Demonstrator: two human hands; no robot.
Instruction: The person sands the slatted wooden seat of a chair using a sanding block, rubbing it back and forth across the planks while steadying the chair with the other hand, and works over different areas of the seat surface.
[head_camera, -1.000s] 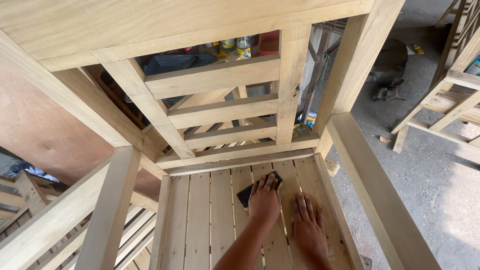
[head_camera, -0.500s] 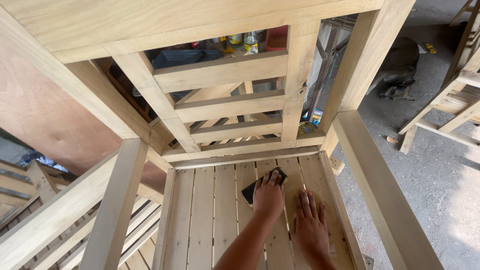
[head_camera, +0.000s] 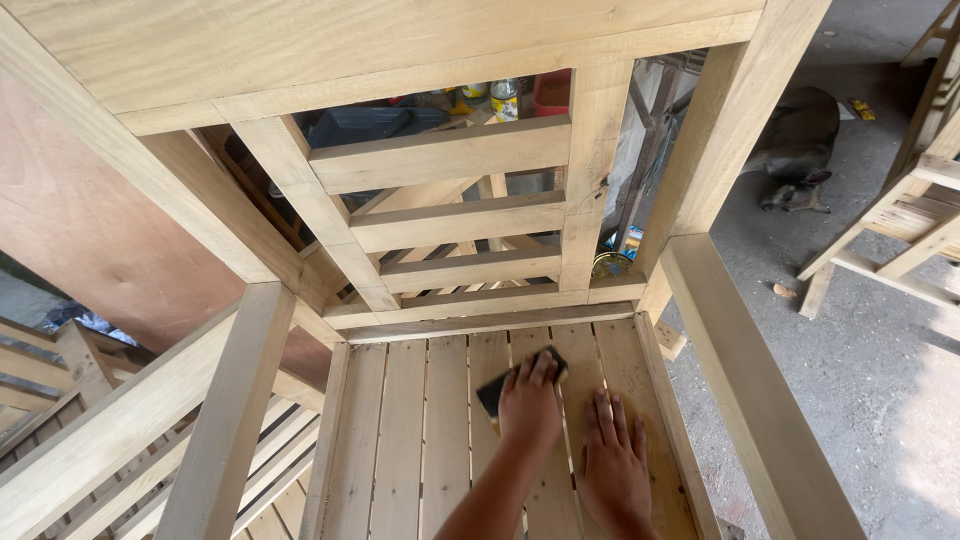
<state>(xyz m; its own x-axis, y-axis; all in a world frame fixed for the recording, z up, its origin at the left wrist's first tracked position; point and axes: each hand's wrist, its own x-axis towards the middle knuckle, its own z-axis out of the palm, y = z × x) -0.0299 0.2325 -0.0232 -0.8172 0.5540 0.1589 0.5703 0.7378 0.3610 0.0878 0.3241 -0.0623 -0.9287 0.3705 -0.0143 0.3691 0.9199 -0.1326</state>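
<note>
Slatted seat (head_camera: 420, 440) hemmed by armrests (head_camera: 745, 380)

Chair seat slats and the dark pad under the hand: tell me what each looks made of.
Seat slats: pale bare wood, unvarnished by the look, with visible grain and a matte surface. Dark pad under the left hand: likely sandpaper or an abrasive sheet, flat, thin and black; too covered to be sure. The right hand rests flat on the slats.

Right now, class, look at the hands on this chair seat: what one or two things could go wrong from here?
The left hand presses a dark sanding pad on the seat slats; gaps between slats could catch the pad's edge or a fingertip. The right hand lies flat on bare wood beside it, so a slip of the pad might scrape those fingers, and raw wood may give splinters.
</note>
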